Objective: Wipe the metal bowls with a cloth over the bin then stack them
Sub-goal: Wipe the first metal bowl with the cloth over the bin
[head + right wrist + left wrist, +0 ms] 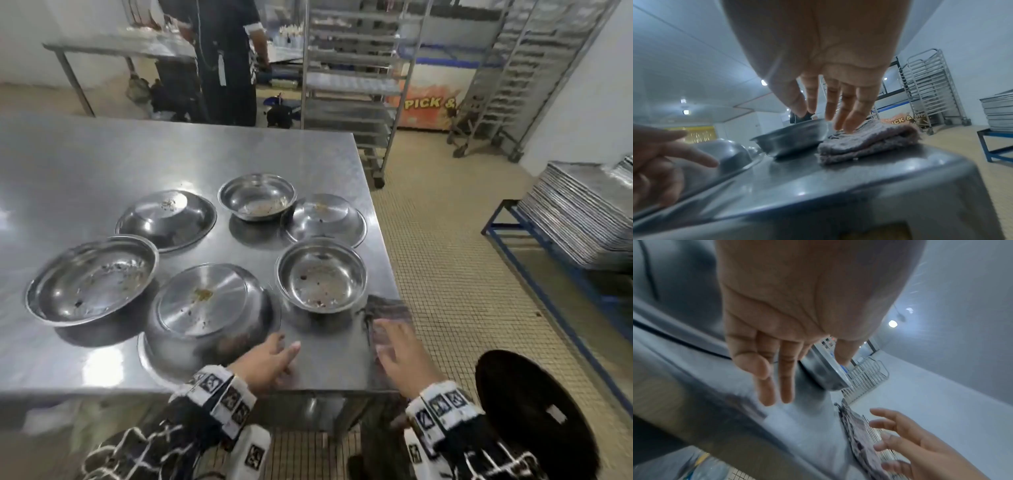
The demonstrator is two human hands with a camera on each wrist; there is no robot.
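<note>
Several soiled metal bowls sit on the steel table (102,370), some upright, some upside down. Nearest me are an inverted bowl (205,305) and an upright bowl (322,274) (791,138). A folded greyish cloth (388,313) (869,142) (857,431) lies at the table's front right corner. My right hand (394,346) (828,105) is spread over it, fingertips (845,126) at the cloth's top, gripping nothing. My left hand (274,356) (785,363) hovers flat and empty beside the inverted bowl. The black bin (534,421) stands on the floor to the right.
A person in dark clothes (226,61) stands beyond the table's far side. Tall tray racks (349,85) stand behind the table. A pile of metal trays (582,212) rests on a blue frame at the right. Tiled floor runs between table and frame.
</note>
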